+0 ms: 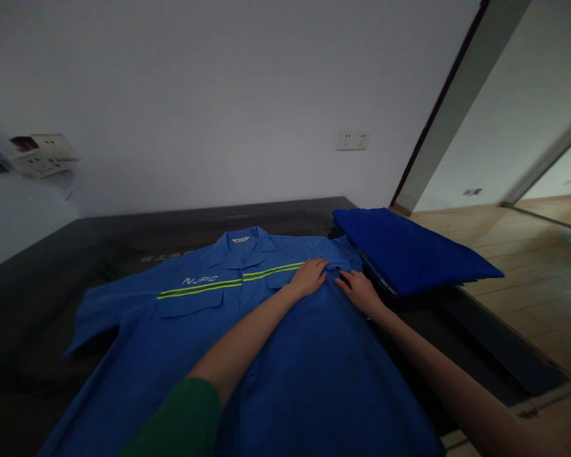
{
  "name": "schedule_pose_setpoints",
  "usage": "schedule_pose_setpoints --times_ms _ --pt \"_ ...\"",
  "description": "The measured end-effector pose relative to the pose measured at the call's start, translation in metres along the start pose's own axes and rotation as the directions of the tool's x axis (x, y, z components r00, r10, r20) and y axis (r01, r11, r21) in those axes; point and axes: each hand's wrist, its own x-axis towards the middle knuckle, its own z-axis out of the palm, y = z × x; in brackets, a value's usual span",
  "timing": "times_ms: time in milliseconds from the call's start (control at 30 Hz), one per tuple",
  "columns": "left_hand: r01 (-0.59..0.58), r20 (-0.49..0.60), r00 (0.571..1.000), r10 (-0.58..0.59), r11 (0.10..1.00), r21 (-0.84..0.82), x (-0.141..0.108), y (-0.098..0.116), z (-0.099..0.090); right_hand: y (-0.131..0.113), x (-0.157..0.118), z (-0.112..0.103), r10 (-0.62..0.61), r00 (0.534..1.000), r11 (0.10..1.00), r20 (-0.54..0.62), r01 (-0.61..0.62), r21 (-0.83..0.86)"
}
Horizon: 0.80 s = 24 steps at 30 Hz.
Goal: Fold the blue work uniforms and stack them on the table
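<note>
A blue short-sleeved work shirt lies spread face up, with yellow-green stripes across the chest, flap pockets and the letters NJPC. My left hand rests flat on the chest at the right end of the stripe, fingers stretched out. Just to its right, my right hand touches the shirt near the right sleeve's underside. Its thumb and fingers look apart, though the fingertips are partly lost against the cloth. The right sleeve runs up against a folded stack of deeper blue cloth.
Under the shirt is a dark table with a glossy surface, set against a pale wall. A double socket is on the wall, and more sockets are at the left. Tiled floor shows beyond the table's right edge.
</note>
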Motion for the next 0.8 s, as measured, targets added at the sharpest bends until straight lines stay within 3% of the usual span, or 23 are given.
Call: schedule_pose_setpoints --times_ms 167,333,500,567,800 --pt "-0.029 -0.037 0.999 0.028 0.999 -0.015 -0.002 -0.002 0.007 -0.007 0.017 0.006 0.095 0.995 0.972 -0.037 -0.085 0.221" --pt "-0.057 -0.068 0.996 0.053 0.997 -0.06 -0.005 -0.005 0.004 -0.009 0.021 0.014 0.202 0.975 0.845 -0.092 -0.126 0.519" --pt "-0.043 -0.058 0.998 0.039 0.996 -0.077 -0.004 -0.004 0.002 -0.004 0.017 0.014 0.229 0.969 0.739 -0.092 -0.112 0.664" --pt "-0.057 -0.071 0.996 0.051 0.995 -0.081 -0.004 -0.004 0.002 -0.002 0.016 0.012 0.246 0.966 0.744 -0.078 -0.136 0.654" --pt "-0.115 -0.034 0.993 0.114 0.992 -0.051 -0.005 -0.002 0.003 -0.015 0.021 0.006 0.193 0.98 0.926 -0.045 -0.167 0.339"
